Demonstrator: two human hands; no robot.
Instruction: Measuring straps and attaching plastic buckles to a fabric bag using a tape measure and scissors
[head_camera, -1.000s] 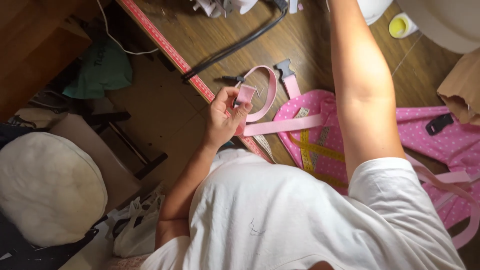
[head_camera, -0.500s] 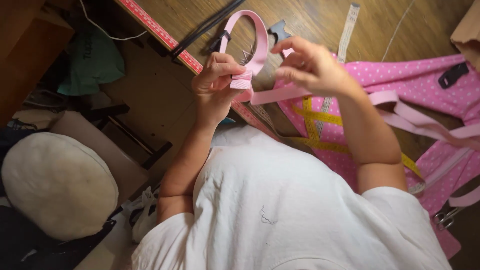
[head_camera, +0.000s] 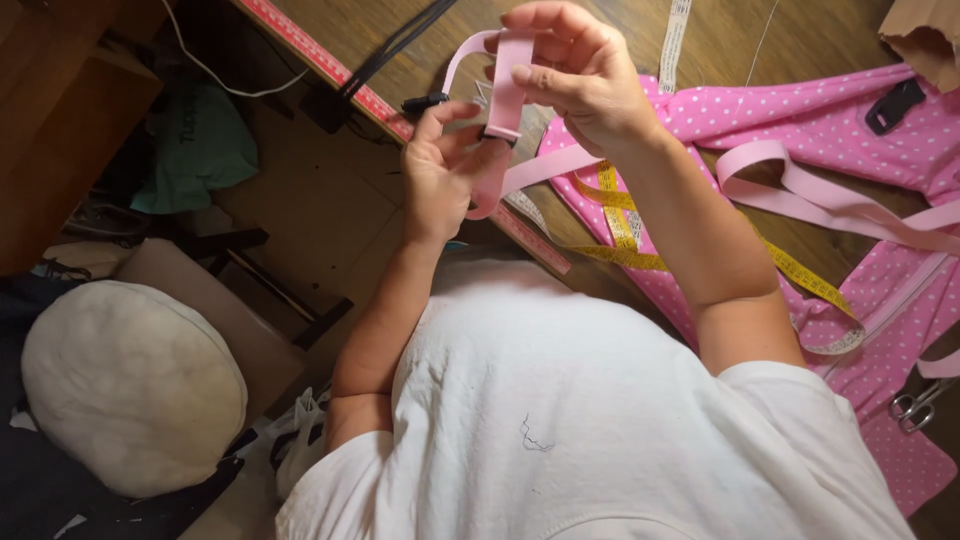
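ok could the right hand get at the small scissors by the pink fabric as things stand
Probably not right away. The right hand is up at the pink strap, pinching it along with the left hand. The scissors lie uncovered on the polka-dot fabric near the right elbow, so it would have to let go first.

Left hand (head_camera: 445, 175) and right hand (head_camera: 575, 75) pinch a looped pink strap (head_camera: 510, 70) above a wooden worktop (head_camera: 720, 50), pink dotted fabric (head_camera: 800, 115) at right.

The brown wooden table (head_camera: 740, 45) carries a pink white-dotted fabric piece (head_camera: 800, 120), a yellow measuring tape (head_camera: 790, 270), small metal scissors (head_camera: 915, 408), a black plastic buckle (head_camera: 893, 104) and a red ruler strip (head_camera: 340, 75) along its edge.
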